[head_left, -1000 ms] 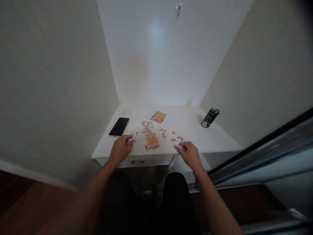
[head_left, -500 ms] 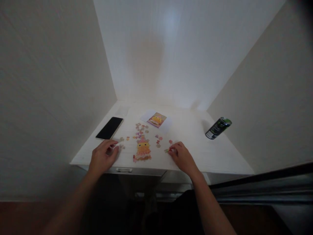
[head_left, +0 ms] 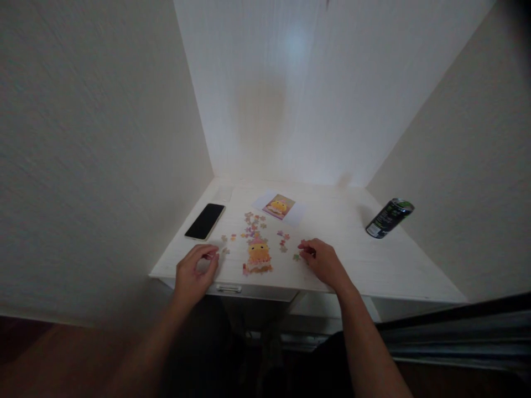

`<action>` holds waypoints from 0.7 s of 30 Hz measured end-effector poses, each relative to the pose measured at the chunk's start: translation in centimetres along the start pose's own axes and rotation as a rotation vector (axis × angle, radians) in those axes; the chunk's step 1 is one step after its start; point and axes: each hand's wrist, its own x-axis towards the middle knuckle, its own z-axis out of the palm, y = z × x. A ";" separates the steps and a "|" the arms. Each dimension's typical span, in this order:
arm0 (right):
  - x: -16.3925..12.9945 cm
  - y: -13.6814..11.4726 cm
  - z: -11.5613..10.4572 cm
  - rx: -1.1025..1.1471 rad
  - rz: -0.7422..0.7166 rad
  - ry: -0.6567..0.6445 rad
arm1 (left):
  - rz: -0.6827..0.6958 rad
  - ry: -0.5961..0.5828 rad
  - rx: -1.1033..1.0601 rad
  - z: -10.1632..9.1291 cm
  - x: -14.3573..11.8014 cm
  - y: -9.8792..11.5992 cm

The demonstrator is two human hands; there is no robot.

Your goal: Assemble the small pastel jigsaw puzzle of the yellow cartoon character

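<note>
On the white worktop (head_left: 340,260) a partly built puzzle (head_left: 258,256) of a yellow figure lies near the front edge, with loose pieces (head_left: 254,221) scattered behind it toward the reference picture (head_left: 279,206). The right hand (head_left: 324,261) rests just right of the built part, fingers curled over a small piece (head_left: 296,257) at its tips (whether it is truly pinched is too small to tell). The left hand (head_left: 194,272) sits at the front edge, half curled, thumb and forefinger close together, seemingly holding nothing. A phone (head_left: 205,221) lies to the left and a can (head_left: 389,218) stands well apart at the right. To place a piece cleanly, it seems best to check it against the picture, turn it flat on the surface, and steady the built part with the left hand while sliding it in.
</note>
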 end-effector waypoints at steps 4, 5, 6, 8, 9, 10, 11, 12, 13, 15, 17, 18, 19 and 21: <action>-0.5 -4.5 3.1 0.463 0.156 0.078 | -0.111 -0.078 -0.228 0.7 -0.4 1.7; -0.7 -5.8 4.3 0.565 0.170 0.079 | -0.117 -0.117 -0.289 1.0 -0.3 2.1; -1.0 -7.0 5.4 0.645 0.182 0.064 | -0.115 -0.161 -0.344 1.5 -0.2 2.6; -1.5 -8.9 7.5 0.782 0.207 0.053 | -0.090 -0.215 -0.392 2.3 0.1 3.3; -1.7 -9.5 8.3 0.833 0.220 0.041 | -0.071 -0.226 -0.389 2.6 0.3 3.6; -1.9 -10.0 8.9 0.875 0.231 0.034 | -0.050 -0.231 -0.376 2.8 0.4 3.7; -2.1 -10.3 9.3 0.903 0.238 0.030 | -0.028 -0.232 -0.358 2.9 0.5 3.7; -2.2 -10.4 9.6 0.920 0.241 0.031 | -0.010 -0.229 -0.340 3.0 0.5 3.7; -2.3 -10.3 9.8 0.927 0.240 0.036 | 0.005 -0.229 -0.323 2.9 0.5 3.5; -2.3 -10.1 10.1 0.925 0.230 0.044 | 0.027 -0.238 -0.290 2.8 0.6 3.1; -2.2 -9.9 10.3 0.915 0.220 0.037 | 0.053 -0.265 -0.269 2.6 0.6 2.5; -2.1 -9.9 10.4 0.910 0.216 0.031 | 0.067 -0.282 -0.264 2.5 0.7 2.3; -2.1 -9.9 10.6 0.903 0.215 0.025 | 0.081 -0.297 -0.263 2.5 0.8 2.1; -2.0 -9.8 10.8 0.884 0.210 0.017 | 0.094 -0.310 -0.256 2.4 0.9 1.8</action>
